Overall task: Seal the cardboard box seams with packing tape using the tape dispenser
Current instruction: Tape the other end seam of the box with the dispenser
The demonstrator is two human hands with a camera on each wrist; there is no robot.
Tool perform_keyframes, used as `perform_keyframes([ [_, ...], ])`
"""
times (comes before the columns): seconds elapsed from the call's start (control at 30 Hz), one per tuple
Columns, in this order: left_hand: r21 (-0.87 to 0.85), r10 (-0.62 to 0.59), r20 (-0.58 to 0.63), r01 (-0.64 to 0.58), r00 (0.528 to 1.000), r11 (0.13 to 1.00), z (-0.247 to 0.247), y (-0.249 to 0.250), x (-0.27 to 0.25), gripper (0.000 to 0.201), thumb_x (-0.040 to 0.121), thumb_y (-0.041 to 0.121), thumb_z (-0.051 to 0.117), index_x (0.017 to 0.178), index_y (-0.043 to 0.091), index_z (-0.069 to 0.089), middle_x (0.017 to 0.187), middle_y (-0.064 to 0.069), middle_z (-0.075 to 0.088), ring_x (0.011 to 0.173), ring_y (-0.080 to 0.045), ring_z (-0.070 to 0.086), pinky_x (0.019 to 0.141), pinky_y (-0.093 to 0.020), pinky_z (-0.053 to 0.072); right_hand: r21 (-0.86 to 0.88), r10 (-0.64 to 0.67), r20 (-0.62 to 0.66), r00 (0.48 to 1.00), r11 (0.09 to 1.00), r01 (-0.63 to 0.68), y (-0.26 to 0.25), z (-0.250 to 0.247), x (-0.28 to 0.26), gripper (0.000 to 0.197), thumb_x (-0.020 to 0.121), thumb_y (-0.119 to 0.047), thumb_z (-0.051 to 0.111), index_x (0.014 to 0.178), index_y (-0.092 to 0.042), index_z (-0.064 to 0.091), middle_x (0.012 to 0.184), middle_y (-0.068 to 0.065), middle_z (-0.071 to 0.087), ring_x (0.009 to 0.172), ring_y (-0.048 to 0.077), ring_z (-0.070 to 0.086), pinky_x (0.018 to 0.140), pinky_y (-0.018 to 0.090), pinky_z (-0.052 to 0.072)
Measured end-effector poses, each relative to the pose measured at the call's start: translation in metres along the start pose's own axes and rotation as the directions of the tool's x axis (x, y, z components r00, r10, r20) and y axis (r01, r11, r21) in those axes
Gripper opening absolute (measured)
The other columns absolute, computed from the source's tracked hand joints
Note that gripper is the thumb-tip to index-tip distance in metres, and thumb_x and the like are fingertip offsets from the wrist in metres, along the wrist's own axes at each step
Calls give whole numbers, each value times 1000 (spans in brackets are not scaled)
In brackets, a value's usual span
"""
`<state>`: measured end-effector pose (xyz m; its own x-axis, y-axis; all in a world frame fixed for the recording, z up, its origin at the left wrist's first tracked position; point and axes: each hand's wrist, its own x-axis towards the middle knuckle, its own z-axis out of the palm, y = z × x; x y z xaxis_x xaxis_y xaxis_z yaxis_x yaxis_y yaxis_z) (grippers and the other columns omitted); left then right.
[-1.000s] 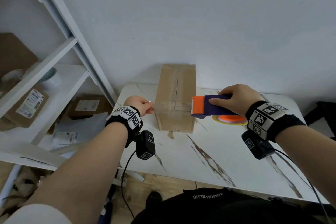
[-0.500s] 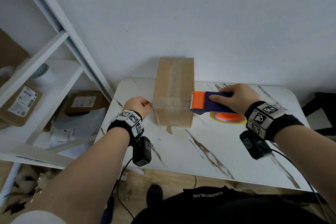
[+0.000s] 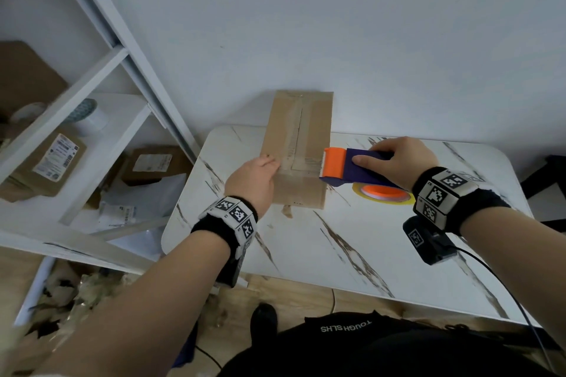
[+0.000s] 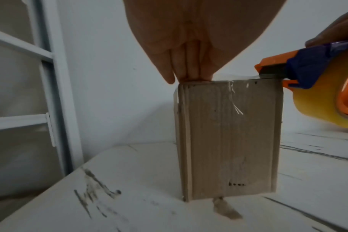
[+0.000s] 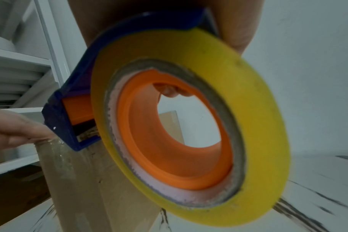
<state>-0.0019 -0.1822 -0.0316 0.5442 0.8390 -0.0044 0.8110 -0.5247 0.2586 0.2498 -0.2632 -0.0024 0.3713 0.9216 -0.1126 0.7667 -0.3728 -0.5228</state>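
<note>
Gripping tape dispenser [image 3: 352, 167], right hand [image 3: 398, 159]; left fingers [image 4: 189, 66] (straight) press box [image 3: 294, 159].

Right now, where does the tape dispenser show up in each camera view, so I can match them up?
Head: tape dispenser right of centre, gripped by the right hand, at the cardboard box top's right edge.
Left wrist: tape dispenser at upper right, on the box's top right corner.
Right wrist: tape dispenser fills the centre; its yellow roll is nearest.
Shared landmark: the cardboard box.

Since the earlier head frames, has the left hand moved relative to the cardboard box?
Yes. The left hand went from beside the brown cardboard box, at its left near edge, onto its top, fingers flat.
</note>
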Motion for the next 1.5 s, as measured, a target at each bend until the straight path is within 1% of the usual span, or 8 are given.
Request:
perform_keyframes([
  [0.2,103,72,-14,-70,997,992,0,13,3,44,93,7,37,135,19,46,139,1,48,123,-23,45,101,-35,41,-25,-18,3,1000,1000,18,-1,-3,-2,25,79,-55,60,81,-31,66,78,-6,65,76,19,58,65,27,41],
  [0.37,9,19,18,-19,1000,1000,6,25,4,49,93,6,36,139,19,40,143,2,42,126,-20,44,100,-34,42,-32,-25,7,1000,999,25,-1,-4,-4,25,80,-53,60,84,-29,68,80,-6,65,78,19,59,68,28,44],
  [0.6,1,67,54,-67,996,998,7,38,9,45,94,9,37,139,16,42,147,2,39,132,-18,38,105,-32,35,-22,-24,16,1000,999,24,3,-3,-1,25,79,-54,60,82,-30,66,78,-6,64,76,18,58,65,27,42],
  [0.77,4,141,30,-141,990,990,12,52,11,39,94,9,38,132,9,48,141,-4,45,124,-24,45,100,-38,42,6,-31,13,999,1000,31,7,0,2,29,78,-56,60,85,-29,68,80,-6,66,77,17,59,65,27,43],
  [0.9,74,213,67,-218,975,973,24,53,12,50,96,15,36,145,17,27,154,1,26,140,-18,26,116,-35,20,31,-32,20,999,999,31,11,4,5,26,77,-56,61,81,-31,66,79,-7,63,78,17,58,63,26,38],
  [1.0,100,201,97,-210,975,973,30,51,16,53,97,16,33,148,20,18,157,3,17,144,-14,15,119,-36,9,71,-28,17,999,997,27,14,6,6,27,77,-55,62,82,-29,68,79,-5,65,78,18,59,66,27,42],
  [1.27,262,201,136,-231,970,937,33,47,13,64,95,14,35,149,18,2,159,3,3,145,-12,12,118,-33,3,111,-49,34,998,993,45,22,2,4,29,77,-55,63,86,-28,70,82,-4,68,80,18,62,74,35,51],
  [1.5,290,173,127,-203,977,935,32,54,11,60,97,21,31,149,19,2,159,4,3,145,-12,11,118,-34,0,56,-32,27,999,998,30,36,-13,-1,30,75,-54,64,84,-26,70,81,-4,68,80,18,62,72,33,50],
])
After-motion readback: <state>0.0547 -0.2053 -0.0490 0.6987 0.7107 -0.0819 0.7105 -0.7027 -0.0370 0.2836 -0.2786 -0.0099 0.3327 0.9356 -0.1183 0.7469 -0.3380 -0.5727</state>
